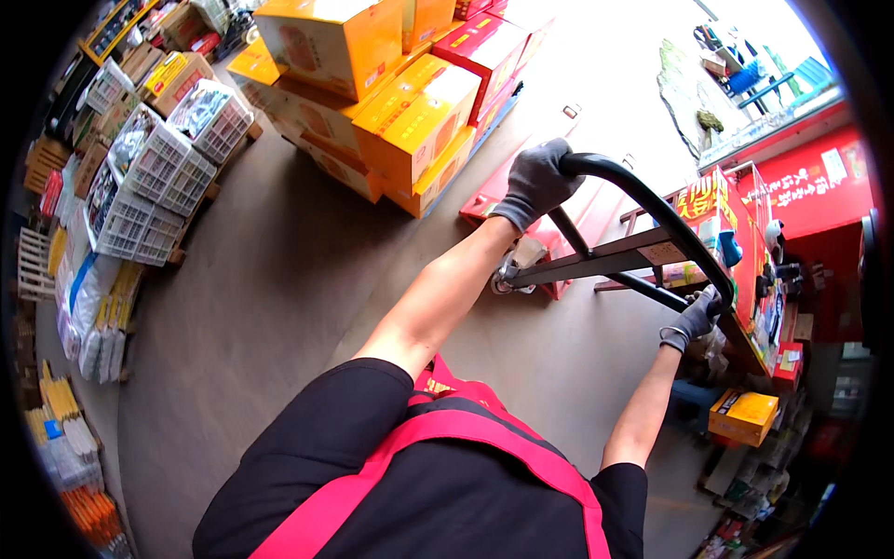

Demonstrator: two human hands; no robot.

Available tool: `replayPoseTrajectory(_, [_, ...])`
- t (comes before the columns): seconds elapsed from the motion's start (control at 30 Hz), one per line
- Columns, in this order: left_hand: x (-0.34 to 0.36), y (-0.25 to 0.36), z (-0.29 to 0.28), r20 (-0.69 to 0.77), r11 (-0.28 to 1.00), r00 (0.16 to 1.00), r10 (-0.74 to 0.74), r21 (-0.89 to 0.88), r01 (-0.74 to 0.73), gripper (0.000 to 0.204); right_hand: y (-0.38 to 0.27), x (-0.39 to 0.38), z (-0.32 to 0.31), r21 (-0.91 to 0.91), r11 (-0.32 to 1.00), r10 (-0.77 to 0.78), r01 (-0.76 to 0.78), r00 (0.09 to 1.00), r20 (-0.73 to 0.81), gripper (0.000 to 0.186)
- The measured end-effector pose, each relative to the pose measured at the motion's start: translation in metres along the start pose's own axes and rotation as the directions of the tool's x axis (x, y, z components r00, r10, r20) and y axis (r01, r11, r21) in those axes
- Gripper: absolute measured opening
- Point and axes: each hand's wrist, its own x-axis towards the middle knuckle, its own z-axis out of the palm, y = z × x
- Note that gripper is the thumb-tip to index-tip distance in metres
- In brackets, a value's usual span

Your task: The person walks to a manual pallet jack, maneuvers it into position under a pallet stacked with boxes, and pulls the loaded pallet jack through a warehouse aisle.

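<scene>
On the handle: both gloved hands grip a black curved bar at the top of a hand cart.
Left hand (538,179): in a grey glove, fingers wrapped over the upper end of the bar (652,210), closed round it.
Right hand (694,319): in a grey glove, fingers curled round the lower end of the same bar, closed on it.
Cart (596,261): black frame with a grey crosspiece below the bar; one small wheel (507,277) shows just beside the left forearm, on the floor.
Load: a flat red box (582,210) lies under the frame, partly hidden by it.
Forearms: bare, both stretched forward from black sleeves; red straps cross the chest.
Floor (279,279): bare grey concrete between the person and the goods.
Ahead: a stack of yellow boxes (410,112) with red boxes (484,42) behind, near the cart.
Far left: white wire crates (158,177) stacked on wood, with bagged goods beyond them.
Right: a red stand (745,242) holding small items, just beside the right hand; a yellow box (742,416) lies low beside it.
</scene>
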Motion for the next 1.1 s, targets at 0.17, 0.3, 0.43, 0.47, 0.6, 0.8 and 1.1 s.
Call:
replayPoseTrajectory(0.17, [0.005,-0.005,0.007,-0.009,0.999,1.000,0.012,0.040,-0.012,0.024,0.003,-0.007,0.004,0.145,0.988,0.066,-0.049,0.991,-0.117,0.027])
replayPoseTrajectory(0.3, [0.008,-0.009,0.006,-0.014,1.000,1.000,0.014,0.011,-0.014,0.022,-0.018,-0.027,0.001,0.114,0.993,0.008,0.010,0.988,-0.156,0.023])
replayPoseTrajectory(0.43, [0.011,-0.012,0.005,-0.032,0.999,0.998,0.050,0.015,-0.050,0.023,-0.013,-0.034,0.003,0.194,0.980,-0.003,0.042,0.980,-0.197,0.025])
replayPoseTrajectory(0.47, [0.011,-0.013,0.006,-0.035,0.999,0.999,0.029,-0.014,-0.029,0.023,-0.011,-0.034,0.003,0.178,0.983,-0.007,0.044,0.979,-0.205,0.025])
replayPoseTrajectory(0.6, [0.012,-0.019,0.009,-0.026,0.999,0.999,0.041,0.023,-0.040,0.021,-0.011,-0.037,0.005,0.207,0.977,0.002,0.047,0.972,-0.235,0.025])
replayPoseTrajectory(0.8, [0.017,-0.025,0.014,-0.038,0.997,0.997,0.072,0.022,-0.072,0.018,-0.019,-0.042,0.006,0.199,0.978,-0.007,0.060,0.966,-0.257,0.024])
replayPoseTrajectory(1.1, [0.028,-0.028,0.023,-0.032,0.996,0.995,0.092,0.002,-0.092,0.024,-0.017,-0.041,0.010,0.210,0.975,-0.008,0.070,0.960,-0.280,0.031])
